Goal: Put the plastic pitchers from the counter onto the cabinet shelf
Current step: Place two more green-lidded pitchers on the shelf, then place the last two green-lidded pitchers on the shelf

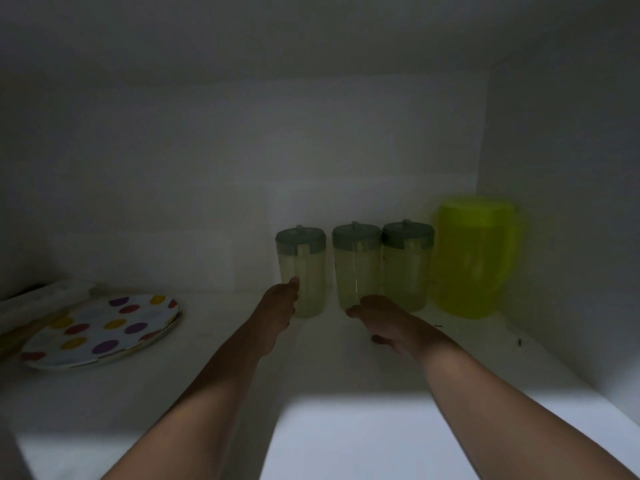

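Three clear plastic pitchers with grey-green lids stand in a row at the back of the white cabinet shelf [346, 368]: a left pitcher [306, 271], a middle pitcher [355, 268] and a right pitcher [407, 268]. A larger yellow-green pitcher [474, 258] stands to their right, by the side wall. My left hand [277, 306] wraps the lower left side of the left pitcher, thumb on its front. My right hand [384, 322] lies spread, palm down, just in front of the middle pitcher's base, holding nothing.
A stack of polka-dot plates [100, 332] lies at the shelf's left, with a dim flat item [31, 303] behind it. The cabinet's right wall [554, 237] stands close to the yellow-green pitcher. The cabinet interior is dark.
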